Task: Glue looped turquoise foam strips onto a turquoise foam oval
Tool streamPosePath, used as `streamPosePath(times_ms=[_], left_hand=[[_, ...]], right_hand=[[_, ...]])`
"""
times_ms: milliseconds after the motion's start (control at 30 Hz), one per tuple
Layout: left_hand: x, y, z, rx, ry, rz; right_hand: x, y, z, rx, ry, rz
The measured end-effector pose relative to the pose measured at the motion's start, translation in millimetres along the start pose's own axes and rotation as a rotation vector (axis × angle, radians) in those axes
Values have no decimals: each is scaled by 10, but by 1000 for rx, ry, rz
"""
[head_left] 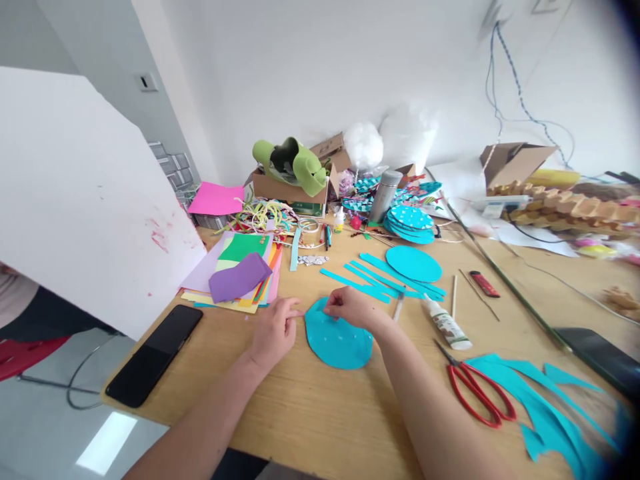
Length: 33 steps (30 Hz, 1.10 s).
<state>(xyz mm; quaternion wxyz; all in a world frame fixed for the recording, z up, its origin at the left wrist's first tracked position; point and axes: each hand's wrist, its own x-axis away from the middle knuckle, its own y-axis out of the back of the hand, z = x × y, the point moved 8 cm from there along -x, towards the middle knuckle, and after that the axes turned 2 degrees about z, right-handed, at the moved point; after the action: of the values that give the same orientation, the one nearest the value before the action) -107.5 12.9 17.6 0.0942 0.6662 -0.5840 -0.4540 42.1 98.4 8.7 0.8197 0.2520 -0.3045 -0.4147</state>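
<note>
A blue paper circle (pixel 343 350) lies flat on the table in front of me, with several small pale pieces or marks on it. Over its upper part, my right hand (pixel 350 308) has thumb and fingertips pinched together; whatever sits between them is too small to make out. My left hand (pixel 276 330) rests by the circle's left edge, its fingers stretched and apart, holding nothing. Behind are another blue circle (pixel 413 264) and several blue paper strips (pixel 355 285). A white glue bottle (pixel 447 323) lies to the right, near red-handled scissors (pixel 475 387).
At left lie a black phone (pixel 155 357) and stacked coloured paper (pixel 240 277). Blue offcuts (pixel 545 407) spread at the right front, beside a long green stick (pixel 505 283). A grey flask (pixel 384 197) and patterned circles (pixel 410 223) stand farther back. A white board (pixel 90 200) leans at left.
</note>
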Motion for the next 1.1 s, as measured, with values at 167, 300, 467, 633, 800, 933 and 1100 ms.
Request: streamPosePath(times_ms=[167,300,467,633,800,933,1100], left_hand=[[15,-46,-53,-68,-44,47],[38,-110,-56,-62,-63,94],[32,-131,-102,-96,-128,83],[24,-119,-162,-127,-168,74],[28,-125,-189,-147,-177,93],[30,-141,-178,-170,-159,111],[35,-181,-145,-180,-125,150]], right_hand=[[5,-3,7,19,4,11],[2,-11,0,20,8,11],[-14,-27,-18,26,16,1],[-33,-43,-40,33,13,-6],[-43,-43,-51,38,14,-14],[-38,-32,-40,37,18,-20],[-39,-36,-30,30,24,-24]])
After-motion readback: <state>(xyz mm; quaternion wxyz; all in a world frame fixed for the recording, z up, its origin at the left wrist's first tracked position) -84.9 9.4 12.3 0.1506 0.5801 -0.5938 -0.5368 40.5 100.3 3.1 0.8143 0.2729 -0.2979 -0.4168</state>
